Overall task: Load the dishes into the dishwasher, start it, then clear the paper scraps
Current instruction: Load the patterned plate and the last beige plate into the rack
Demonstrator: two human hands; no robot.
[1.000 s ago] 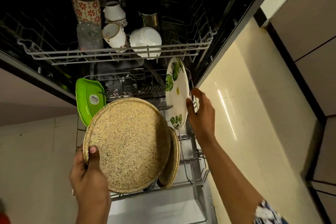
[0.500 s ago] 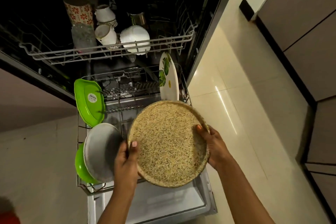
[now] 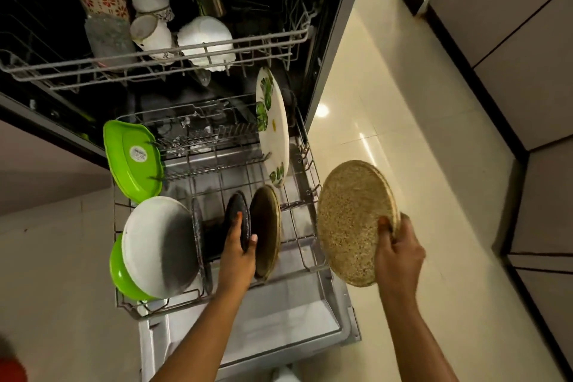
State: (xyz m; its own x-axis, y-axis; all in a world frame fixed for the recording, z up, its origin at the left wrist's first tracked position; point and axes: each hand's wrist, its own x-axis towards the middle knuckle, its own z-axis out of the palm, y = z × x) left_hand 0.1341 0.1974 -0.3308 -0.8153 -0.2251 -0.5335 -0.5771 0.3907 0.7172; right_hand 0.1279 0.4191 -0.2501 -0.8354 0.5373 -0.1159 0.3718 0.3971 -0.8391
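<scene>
here the left hand (image 3: 238, 253) reaches forward from 6 o'clock into the lower rack (image 3: 310, 195), forearm stretched out, thumb and fingers pinching the rim of a dark plate (image 3: 232, 208) that stands on edge. just at its 3 o'clock a brown plate (image 3: 267, 226) stands upright too. the right hand (image 3: 398, 253) is well apart at 3 o'clock, outside the rack over the floor (image 3: 387, 102), fingers curled round the lower rim of a speckled plate (image 3: 350, 220) held up on a tilt. at 9 o'clock of the left hand a white plate (image 3: 155, 245) leans on a green bowl (image 3: 122, 270). a green plate (image 3: 133, 158) stands at 11 and a leaf plate (image 3: 273, 127) at 1. cups (image 3: 152, 31) sit in the upper rack (image 3: 155, 56) at 12.
</scene>
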